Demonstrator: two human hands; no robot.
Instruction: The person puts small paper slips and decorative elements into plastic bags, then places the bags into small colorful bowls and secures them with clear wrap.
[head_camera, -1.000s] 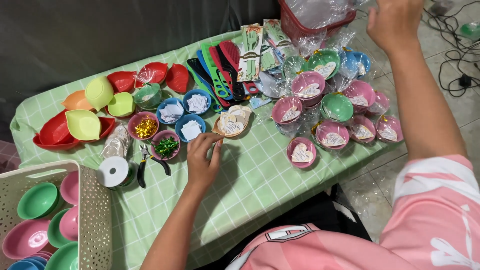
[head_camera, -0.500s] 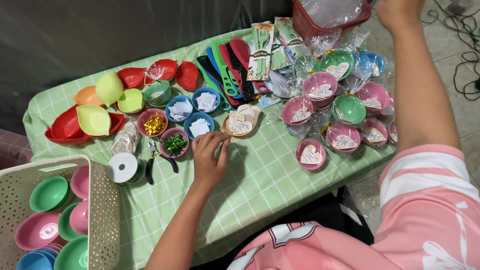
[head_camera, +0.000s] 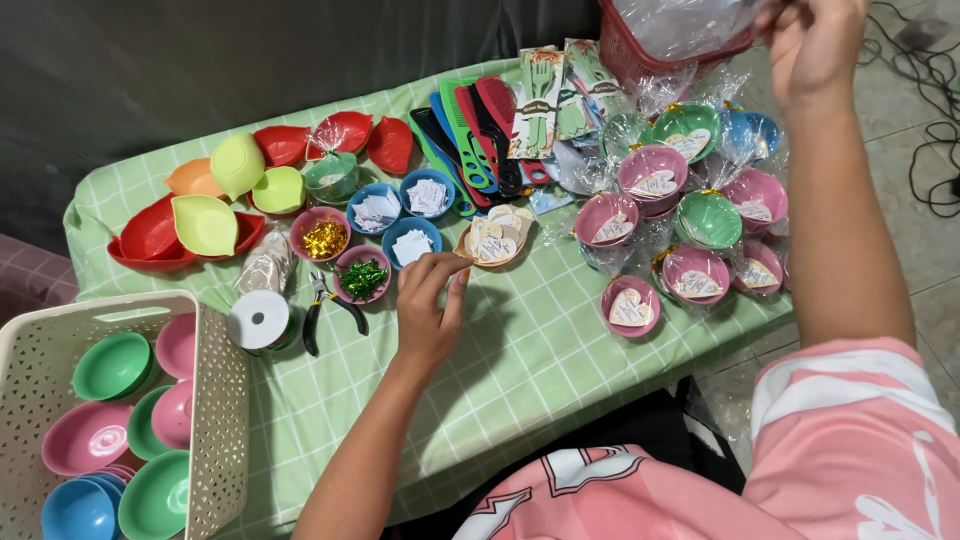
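Head view: left hand (head_camera: 428, 310) sits mid-table on the green checked table (head_camera: 560, 350), fingers (head_camera: 440, 265) pinched together right at the near rim of the small dish of heart-shaped paper tags (head_camera: 495, 238); looks like it is closing on one tag, but the view is too small to say whether a tag is actually between the tips. Right hand (head_camera: 812, 40) is raised over the table's far right corner, fingers closed on a clear cellophane bag (head_camera: 685, 25) held above the red basket (head_camera: 640, 62). Handling judgement: tags are thin card, near weightless, stiff enough to lift by an edge, easy to bend or to pick up two at once, so pinch one edge between thumb and forefinger. Bag is soft, crinkly, slippery film; grip it at the open mouth, it won't hold shape anywhere else. Around the left hand: blue bowl of white paper slips (head_camera: 412, 243), pink bowl of green twist ties (head_camera: 362, 275), black pliers (head_camera: 330, 305), white tape roll (head_camera: 260, 318). Wrapped bowls with tags (head_camera: 690, 200) crowd the right edge; white basket of plain bowls (head_camera: 100, 420) at the near left corner.
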